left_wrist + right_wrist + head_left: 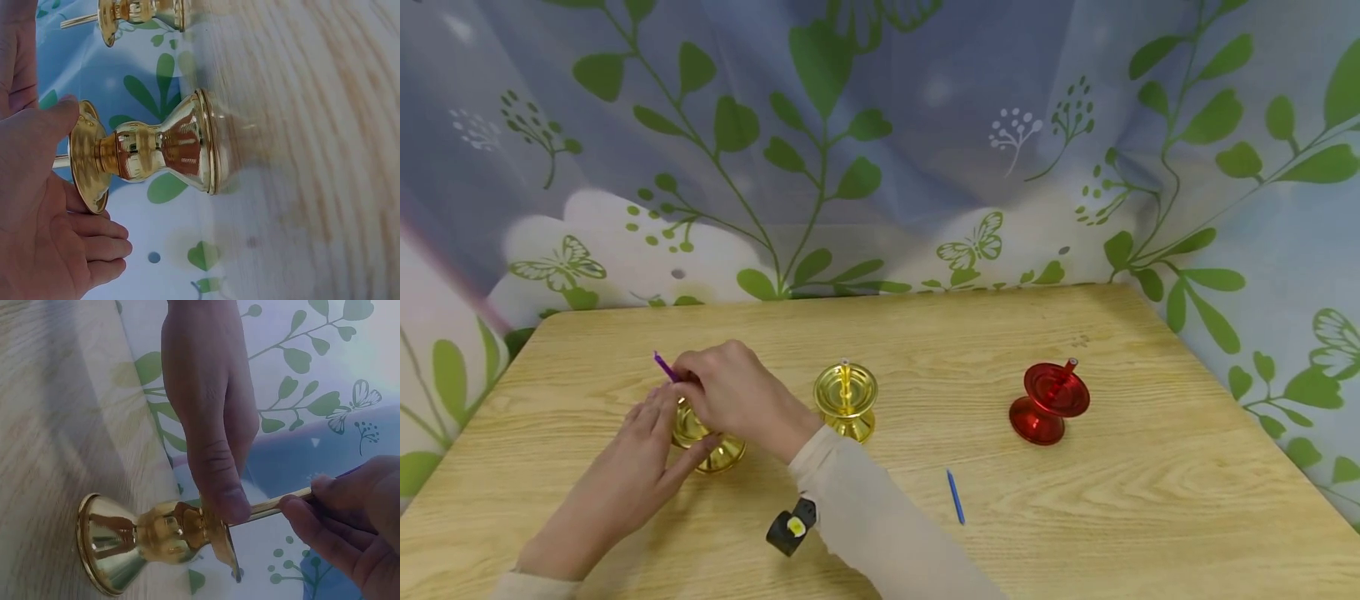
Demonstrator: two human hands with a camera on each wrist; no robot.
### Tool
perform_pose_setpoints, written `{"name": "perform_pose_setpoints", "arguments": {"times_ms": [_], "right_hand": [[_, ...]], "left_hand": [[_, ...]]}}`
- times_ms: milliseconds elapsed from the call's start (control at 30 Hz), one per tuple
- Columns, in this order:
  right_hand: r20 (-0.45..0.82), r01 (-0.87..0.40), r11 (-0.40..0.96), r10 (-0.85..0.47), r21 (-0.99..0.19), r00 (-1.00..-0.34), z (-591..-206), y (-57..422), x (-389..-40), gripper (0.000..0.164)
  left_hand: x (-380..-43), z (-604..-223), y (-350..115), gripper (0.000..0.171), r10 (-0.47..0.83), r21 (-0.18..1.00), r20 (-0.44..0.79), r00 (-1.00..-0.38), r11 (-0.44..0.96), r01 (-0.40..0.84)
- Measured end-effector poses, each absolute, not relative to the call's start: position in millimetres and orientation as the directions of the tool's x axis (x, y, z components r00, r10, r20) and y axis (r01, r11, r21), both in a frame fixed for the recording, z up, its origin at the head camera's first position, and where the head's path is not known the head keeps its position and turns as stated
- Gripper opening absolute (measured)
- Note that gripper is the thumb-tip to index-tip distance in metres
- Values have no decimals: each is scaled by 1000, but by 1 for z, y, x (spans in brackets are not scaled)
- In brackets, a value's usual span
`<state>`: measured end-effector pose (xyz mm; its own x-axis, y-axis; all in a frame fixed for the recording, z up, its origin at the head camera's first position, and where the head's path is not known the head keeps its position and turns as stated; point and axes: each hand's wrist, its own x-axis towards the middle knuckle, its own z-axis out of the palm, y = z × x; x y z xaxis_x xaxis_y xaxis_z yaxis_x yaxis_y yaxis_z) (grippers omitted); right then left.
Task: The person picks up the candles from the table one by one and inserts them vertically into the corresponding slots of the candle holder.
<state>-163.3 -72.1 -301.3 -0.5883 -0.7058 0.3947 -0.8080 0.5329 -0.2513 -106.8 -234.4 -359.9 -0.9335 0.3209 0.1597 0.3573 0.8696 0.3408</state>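
A gold candlestick (722, 457) stands upright at the left of the table, partly covered by both hands in the head view. My left hand (625, 475) holds its dish, the thumb lying over the rim in the left wrist view (69, 115). A thin gold tube (269, 508) rises from the dish. At the top of this tube, my right hand (737, 396) pinches a purple candle (665, 367) between thumb and fingers. The candle slants up to the left beyond the hand, its lower end hidden by the fingers.
Another gold candlestick (846, 396) stands just right of the right hand. A red candlestick (1037, 421) is farther right. Between them and nearer me lies a blue candle (956, 497) on the wooden table (1120, 517). A leaf-patterned curtain (925, 167) hangs behind.
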Motion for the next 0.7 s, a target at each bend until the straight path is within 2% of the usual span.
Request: {"name": "perform_pose_setpoints", "arguments": {"times_ms": [67, 333, 700], "right_hand": [[392, -810, 534, -710, -242, -585, -301, -72, -164, 16], [450, -805, 475, -669, -354, -592, -308, -69, -166, 13], [453, -785, 454, -645, -422, -616, -313, -68, -164, 15]], "left_hand": [[-107, -360, -234, 83, 319, 345, 153, -935, 870, 353], [-107, -360, -235, 83, 314, 340, 158, -936, 873, 350], [-106, -358, -234, 85, 307, 349, 135, -942, 875, 335]]}}
